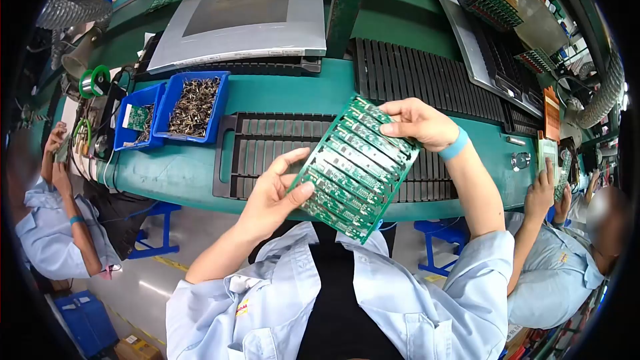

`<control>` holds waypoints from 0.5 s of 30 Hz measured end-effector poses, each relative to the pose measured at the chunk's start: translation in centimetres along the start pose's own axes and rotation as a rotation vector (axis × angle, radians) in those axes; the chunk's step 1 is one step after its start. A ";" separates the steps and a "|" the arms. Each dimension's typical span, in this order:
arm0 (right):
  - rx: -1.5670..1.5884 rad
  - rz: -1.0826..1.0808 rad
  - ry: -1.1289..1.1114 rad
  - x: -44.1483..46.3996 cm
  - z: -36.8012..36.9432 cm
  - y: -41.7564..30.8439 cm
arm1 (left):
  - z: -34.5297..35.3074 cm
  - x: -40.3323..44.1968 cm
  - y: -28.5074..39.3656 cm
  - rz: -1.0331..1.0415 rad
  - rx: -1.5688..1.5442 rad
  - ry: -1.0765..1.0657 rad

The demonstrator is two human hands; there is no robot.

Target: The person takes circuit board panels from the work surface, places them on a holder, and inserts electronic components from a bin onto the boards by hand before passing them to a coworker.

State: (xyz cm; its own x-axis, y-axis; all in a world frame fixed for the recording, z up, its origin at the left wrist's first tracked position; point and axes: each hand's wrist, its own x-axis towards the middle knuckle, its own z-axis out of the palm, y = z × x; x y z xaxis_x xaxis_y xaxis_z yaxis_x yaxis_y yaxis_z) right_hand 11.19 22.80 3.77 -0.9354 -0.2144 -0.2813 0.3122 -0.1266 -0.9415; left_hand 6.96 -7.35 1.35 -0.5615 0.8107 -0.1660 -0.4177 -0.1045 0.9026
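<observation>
A green circuit board panel, split into several narrow strips with small parts on them, is held up tilted in front of my chest. My left hand grips its left edge, thumb on the near face and fingers partly behind. At the upper right corner, my right hand pinches the panel between thumb and fingers; a blue band circles that wrist. Below and behind the panel, a black slotted rack lies on the green bench, partly covered by the board.
Two blue bins stand at the left: one full of small metal-legged parts, the other with a green board piece. A large grey panel and black racks are behind. Co-workers sit on both sides, a person's hand at the right.
</observation>
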 end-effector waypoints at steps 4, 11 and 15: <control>-0.173 -0.012 0.060 3.3 -0.1 0.1 | 0.9 -0.6 0.3 -0.102 0.528 0.120; -0.782 -0.090 0.252 4.5 0.7 0.5 | 0.5 -0.7 -0.3 0.290 1.389 0.036; -1.093 -0.232 0.382 3.9 1.7 1.6 | 0.3 -0.1 -0.7 0.441 1.420 -0.040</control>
State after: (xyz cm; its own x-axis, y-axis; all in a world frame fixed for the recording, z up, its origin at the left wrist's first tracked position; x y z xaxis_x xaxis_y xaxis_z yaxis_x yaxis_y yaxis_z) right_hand 8.31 20.14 1.48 -0.9980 0.0317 0.0547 -0.0062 0.8117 -0.5841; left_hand 7.53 -7.14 0.87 -0.4254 0.8812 0.2064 0.8183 0.2771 0.5036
